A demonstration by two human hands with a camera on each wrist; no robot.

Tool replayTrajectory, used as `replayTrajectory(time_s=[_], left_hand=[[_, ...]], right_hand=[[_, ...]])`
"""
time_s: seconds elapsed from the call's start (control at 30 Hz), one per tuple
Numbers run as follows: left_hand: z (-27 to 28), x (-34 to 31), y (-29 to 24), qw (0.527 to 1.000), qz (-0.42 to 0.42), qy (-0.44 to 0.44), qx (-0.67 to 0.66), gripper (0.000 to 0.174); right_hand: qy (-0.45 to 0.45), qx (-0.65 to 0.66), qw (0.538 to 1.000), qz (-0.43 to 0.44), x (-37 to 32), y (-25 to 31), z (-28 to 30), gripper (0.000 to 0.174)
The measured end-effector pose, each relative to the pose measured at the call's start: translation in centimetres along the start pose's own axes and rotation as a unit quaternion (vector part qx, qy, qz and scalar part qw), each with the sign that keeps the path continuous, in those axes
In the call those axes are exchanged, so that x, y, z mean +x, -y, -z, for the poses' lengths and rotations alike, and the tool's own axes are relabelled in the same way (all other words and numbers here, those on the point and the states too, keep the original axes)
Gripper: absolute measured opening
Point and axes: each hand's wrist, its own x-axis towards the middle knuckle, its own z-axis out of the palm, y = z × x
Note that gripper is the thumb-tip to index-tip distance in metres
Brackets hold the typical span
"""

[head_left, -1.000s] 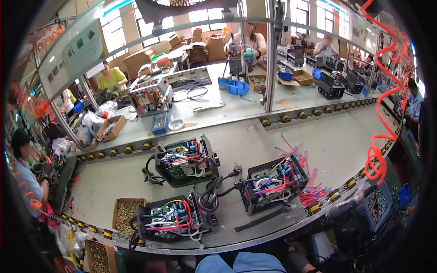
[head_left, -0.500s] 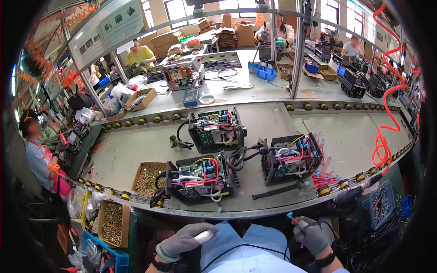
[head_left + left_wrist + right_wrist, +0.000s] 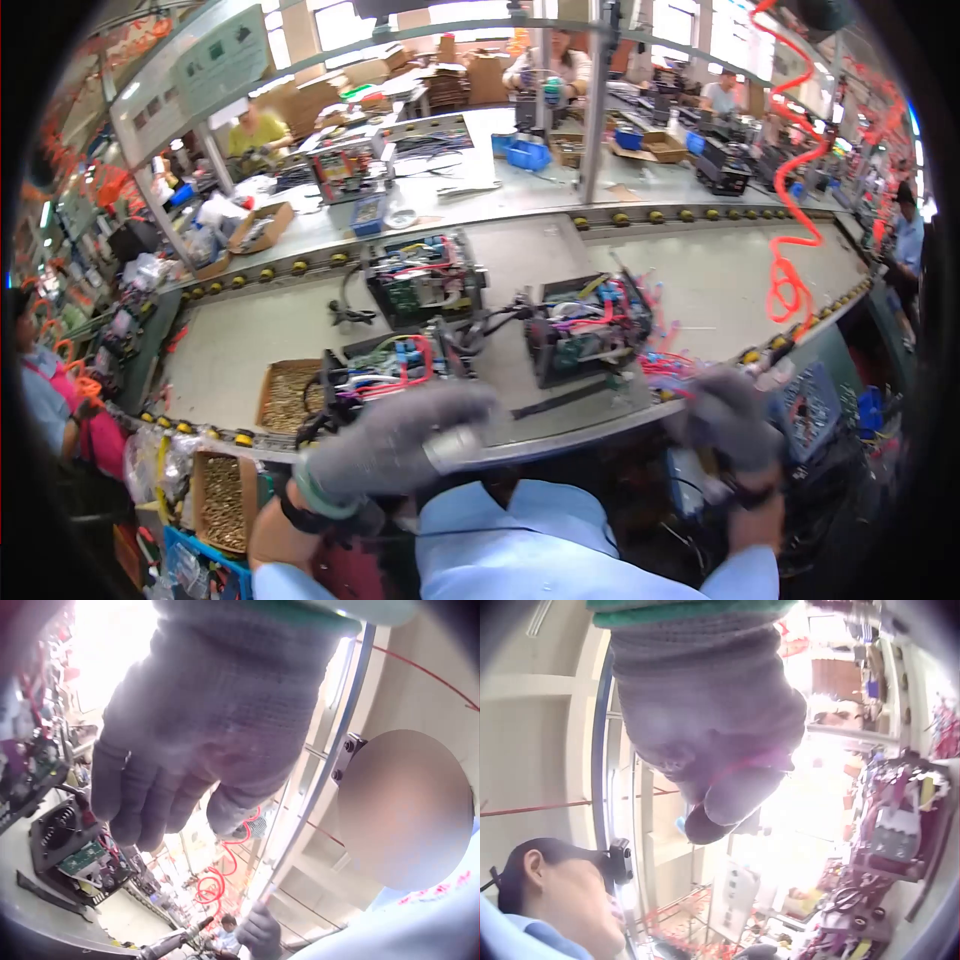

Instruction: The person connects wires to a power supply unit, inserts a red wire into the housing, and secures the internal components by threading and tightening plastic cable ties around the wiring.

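Observation:
In the head view my gloved left hand [image 3: 395, 440] is blurred, in front of the near-left open-topped black unit [image 3: 385, 375], its fingers pointing right. The left wrist view shows this hand [image 3: 217, 712] with fingers loosely bent and no object visible in them. My gloved right hand [image 3: 735, 420] is over the table's near edge, right of the other near unit [image 3: 585, 330]. In the right wrist view that hand [image 3: 712, 735] has thumb and finger together on a thin red wire [image 3: 739, 766], with a blue tip [image 3: 680, 823] beside the fingertips.
A third unit [image 3: 425, 275] stands farther back. Red wires [image 3: 665, 368] lie on the table at right; a carton of small metal parts [image 3: 290, 395] is at left. A coiled red hose [image 3: 790, 290] hangs at right, above a blue bin [image 3: 810, 405]. A dark strip [image 3: 565, 397] lies near the front edge.
Both hands have risen from in front of my body to the table's near edge, the right one still with the red wire. The head view has shifted, moving the units left in it.

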Motion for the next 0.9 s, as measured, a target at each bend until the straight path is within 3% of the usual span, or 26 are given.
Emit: replayTrajectory(time_s=[0.03, 0.07, 0.17, 0.23, 0.33, 0.4, 0.47, 0.5, 0.57, 0.6, 0.63, 0.67, 0.7, 0.73, 0.8, 0.83, 0.87, 0.9], left_hand=[[-0.1, 1.8, 0.3, 0.993, 0.000, -0.039, -0.114, 0.039], [1.4, 3.2, -1.4, 0.982, 0.129, -0.026, -0.138, 0.041], [3.0, 6.2, -2.0, 0.994, -0.013, -0.101, 0.029, 0.042], [3.3, 6.2, -2.1, 0.992, -0.012, -0.118, 0.031, 0.040], [3.7, 5.9, -1.4, 0.984, -0.002, -0.148, 0.098, 0.027], [4.4, 5.9, -1.3, 0.977, 0.011, -0.115, 0.179, 0.014], [4.2, 5.7, 0.0, 0.973, 0.024, -0.125, 0.192, 0.011], [4.2, 5.4, 0.6, 0.978, 0.107, -0.103, 0.143, 0.011], [3.9, 4.9, 2.9, 0.965, 0.252, -0.067, -0.009, 0.014], [4.1, 5.1, 3.2, 0.963, 0.261, -0.066, -0.012, 0.014], [4.3, 5.4, 3.5, 0.921, 0.348, -0.067, -0.162, 0.019], [4.8, 5.7, 3.9, 0.851, 0.421, -0.066, -0.306, 0.024], [5.6, 6.1, 4.4, 0.829, 0.459, -0.014, -0.319, 0.037], [6.7, 6.8, 4.8, 0.828, 0.461, -0.011, -0.320, 0.037], [9.3, 8.5, 5.9, 0.874, 0.357, 0.083, -0.319, 0.042], [10.4, 9.3, 8.6, 0.944, 0.285, 0.019, -0.165, 0.044], [12.1, 9.7, 14.0, 0.979, 0.132, -0.045, 0.148, 0.042], [14.8, 11.0, 14.6, 0.946, 0.312, -0.078, 0.038, 0.042]], right_hand=[[0.045, -0.009, 0.996, 0.074, 4.0, -1.3, -2.1, 0.012], [0.065, -0.016, 0.995, 0.080, 6.0, -0.1, -4.2, 0.016], [0.124, -0.047, 0.977, 0.166, 10.9, 2.2, -7.9, 0.015], [0.130, -0.015, 0.990, 0.047, 12.4, 2.9, -9.6, 0.016], [0.188, 0.063, 0.980, 0.029, 14.0, 0.9, -11.1, 0.017], [0.225, 0.083, 0.971, 0.020, 14.6, -0.1, -12.2, 0.019], [0.264, 0.048, 0.963, -0.023, 14.7, -0.9, -13.4, 0.020], [0.266, 0.025, 0.962, 0.053, 14.9, -1.8, -14.2, 0.019], [0.211, -0.159, 0.939, 0.220, 15.3, -2.5, -15.0, 0.020], [0.174, -0.217, 0.920, 0.276, 15.4, -2.6, -15.4, 0.018], [0.179, -0.212, 0.922, 0.270, 15.7, -2.5, -15.5, 0.018], [0.171, -0.277, 0.894, 0.307, 16.1, -2.5, -15.6, 0.014], [0.160, -0.341, 0.861, 0.342, 16.6, -2.6, -15.6, 0.011], [0.160, -0.340, 0.863, 0.339, 17.5, -2.6, -15.3, 0.011], [0.141, -0.324, 0.870, 0.343, 20.3, -2.4, -14.3, 0.005], [0.104, -0.323, 0.880, 0.333, 22.2, -3.2, -13.8, 0.005], [0.103, -0.343, 0.904, 0.234, 24.0, -3.3, -13.2, 0.007], [0.134, -0.249, 0.952, 0.122, 26.2, -3.9, -12.5, 0.009]])
